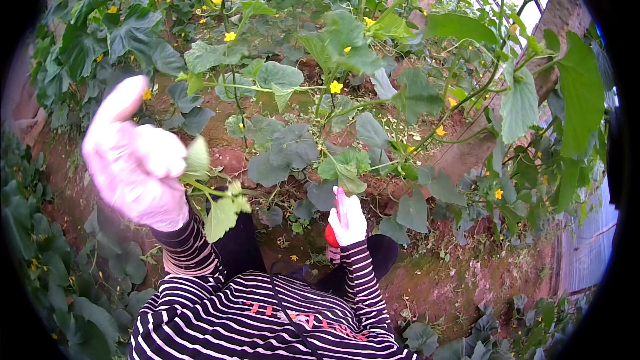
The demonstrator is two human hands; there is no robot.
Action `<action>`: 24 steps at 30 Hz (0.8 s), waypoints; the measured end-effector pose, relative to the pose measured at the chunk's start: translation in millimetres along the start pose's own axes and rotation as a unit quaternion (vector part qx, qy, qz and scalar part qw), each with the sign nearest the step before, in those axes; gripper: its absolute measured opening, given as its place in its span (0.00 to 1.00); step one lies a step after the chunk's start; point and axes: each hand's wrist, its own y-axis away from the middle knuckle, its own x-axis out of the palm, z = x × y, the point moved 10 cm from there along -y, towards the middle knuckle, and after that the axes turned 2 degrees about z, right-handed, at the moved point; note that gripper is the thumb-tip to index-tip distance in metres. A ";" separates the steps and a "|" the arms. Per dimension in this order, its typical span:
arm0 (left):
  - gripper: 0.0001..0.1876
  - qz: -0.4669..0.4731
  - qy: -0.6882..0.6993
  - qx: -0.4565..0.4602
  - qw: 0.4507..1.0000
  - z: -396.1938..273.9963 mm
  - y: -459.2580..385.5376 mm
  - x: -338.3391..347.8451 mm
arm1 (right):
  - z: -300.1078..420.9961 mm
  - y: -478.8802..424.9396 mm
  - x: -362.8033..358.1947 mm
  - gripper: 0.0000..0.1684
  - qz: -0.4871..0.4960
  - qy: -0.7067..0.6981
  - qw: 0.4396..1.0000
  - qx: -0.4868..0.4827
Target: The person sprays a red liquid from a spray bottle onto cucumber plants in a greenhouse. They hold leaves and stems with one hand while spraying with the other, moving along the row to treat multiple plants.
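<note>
My left hand [137, 165], in a pale thin glove and blurred, is raised at the left with one finger pointing up. Its curled fingers close on a leafy green vine shoot [206, 188], whose leaves hang beside the wrist. My right hand [350, 222], also in a white glove, is low in front of my body. It grips a red and pink handheld object [330, 236]; most of it is hidden by the hand, so its kind cannot be told. Just beyond its fingertips is a vine leaf [351, 180].
Vines with broad leaves and yellow flowers [336, 87] spread ahead on upright supports. A thick slanting post [560, 25] rises at the right, near plastic sheeting [590, 240]. Reddish soil [450, 280] lies beside my knees, with more leafy plants [95, 320] behind at the left.
</note>
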 end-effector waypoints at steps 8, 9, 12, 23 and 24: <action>0.33 0.380 -0.025 -0.603 0.701 294.9 177.7 38.9 | 3.9 4.5 -2.3 0.31 0.016 0.048 0.998 -0.034; 0.36 0.323 0.078 -0.629 0.703 295.6 179.1 54.5 | -0.8 5.2 -3.5 0.31 0.028 0.050 0.998 -0.012; 0.35 0.215 0.238 -0.560 0.764 292.1 155.3 87.6 | -2.1 5.6 -7.4 0.31 0.032 0.070 0.997 -0.027; 0.18 0.213 0.114 -0.416 0.877 206.9 79.3 107.3 | 53.8 -12.1 -32.1 0.30 0.037 0.030 0.993 -0.112; 0.17 0.229 0.099 -0.381 0.890 198.3 75.0 110.8 | 77.0 -15.0 -45.9 0.30 0.004 0.010 0.988 -0.152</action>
